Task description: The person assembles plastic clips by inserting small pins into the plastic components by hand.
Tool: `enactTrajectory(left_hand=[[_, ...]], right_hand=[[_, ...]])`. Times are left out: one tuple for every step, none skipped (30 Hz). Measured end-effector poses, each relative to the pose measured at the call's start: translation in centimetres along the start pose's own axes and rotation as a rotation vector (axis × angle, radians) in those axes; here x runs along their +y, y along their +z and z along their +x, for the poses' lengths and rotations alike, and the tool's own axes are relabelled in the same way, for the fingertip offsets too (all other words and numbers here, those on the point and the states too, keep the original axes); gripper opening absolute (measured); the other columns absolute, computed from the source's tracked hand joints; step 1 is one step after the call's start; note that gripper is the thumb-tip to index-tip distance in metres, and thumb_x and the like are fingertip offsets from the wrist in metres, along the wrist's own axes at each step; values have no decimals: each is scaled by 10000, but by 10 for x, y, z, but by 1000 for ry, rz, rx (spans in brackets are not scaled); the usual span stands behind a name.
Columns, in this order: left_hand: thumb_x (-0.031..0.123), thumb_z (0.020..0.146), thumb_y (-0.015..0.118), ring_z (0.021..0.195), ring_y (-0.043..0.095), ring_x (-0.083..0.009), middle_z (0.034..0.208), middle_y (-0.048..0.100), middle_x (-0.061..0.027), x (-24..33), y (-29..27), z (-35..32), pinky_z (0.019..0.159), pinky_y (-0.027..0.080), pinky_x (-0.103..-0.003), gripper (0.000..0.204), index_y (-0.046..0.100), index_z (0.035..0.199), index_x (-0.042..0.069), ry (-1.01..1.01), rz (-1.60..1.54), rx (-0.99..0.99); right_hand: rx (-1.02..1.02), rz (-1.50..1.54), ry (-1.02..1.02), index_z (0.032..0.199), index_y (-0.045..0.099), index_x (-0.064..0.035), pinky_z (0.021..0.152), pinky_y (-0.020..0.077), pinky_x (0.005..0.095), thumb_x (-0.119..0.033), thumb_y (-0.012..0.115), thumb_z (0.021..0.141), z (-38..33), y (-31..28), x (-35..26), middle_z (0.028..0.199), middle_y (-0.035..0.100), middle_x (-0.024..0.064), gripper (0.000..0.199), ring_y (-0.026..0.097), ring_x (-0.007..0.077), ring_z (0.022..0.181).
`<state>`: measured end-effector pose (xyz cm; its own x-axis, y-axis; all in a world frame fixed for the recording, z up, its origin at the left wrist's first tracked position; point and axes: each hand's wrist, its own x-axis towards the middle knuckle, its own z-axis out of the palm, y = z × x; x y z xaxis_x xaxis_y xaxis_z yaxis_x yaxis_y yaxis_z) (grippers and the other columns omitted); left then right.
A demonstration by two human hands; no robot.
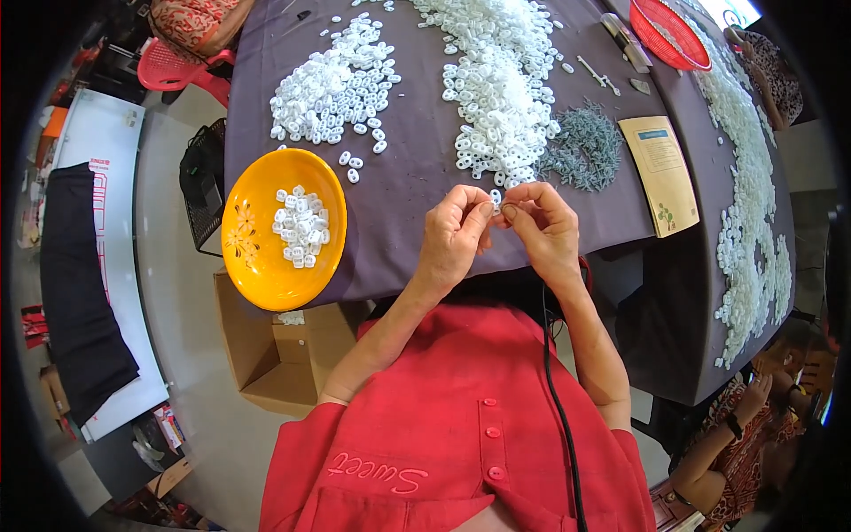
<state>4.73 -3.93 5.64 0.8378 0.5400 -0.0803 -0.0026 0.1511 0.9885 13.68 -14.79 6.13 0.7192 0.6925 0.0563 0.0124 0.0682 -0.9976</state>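
My left hand (pixel 452 235) pinches a small white plastic piece (pixel 495 197) with two holes, held just over the table's near edge. Close beside it, my right hand (pixel 548 232) has its thumb and forefinger pressed together at the piece; anything small between those fingertips is hidden. Directly beyond both hands lies a long heap of white two-holed pieces (pixel 501 106). A tangle of small grey-blue parts (pixel 581 146) is spread to the right of that heap. On the left, a yellow oval dish (pixel 253 275) holds a cluster of white pieces (pixel 301 226).
A second white heap (pixel 337 84) lies at the far left of the dark tablecloth (pixel 408 213). Right are a tan booklet (pixel 660 177) and a red basket (pixel 669 35). An open cardboard box (pixel 284 363) stands below the dish. Another person (pixel 736 443) sits at the lower right.
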Motion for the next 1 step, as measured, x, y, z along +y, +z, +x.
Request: enactTrajectory(left_hand=[[115, 886, 521, 494, 495, -55, 670, 563, -19, 0, 0, 0, 433, 394, -186, 103, 536, 899, 14, -1, 0, 1]], right_hand=[[-8, 15, 10, 940, 539, 9, 659, 479, 211, 48, 548, 819, 0, 0, 1, 790, 592, 39, 128, 593, 96, 724]])
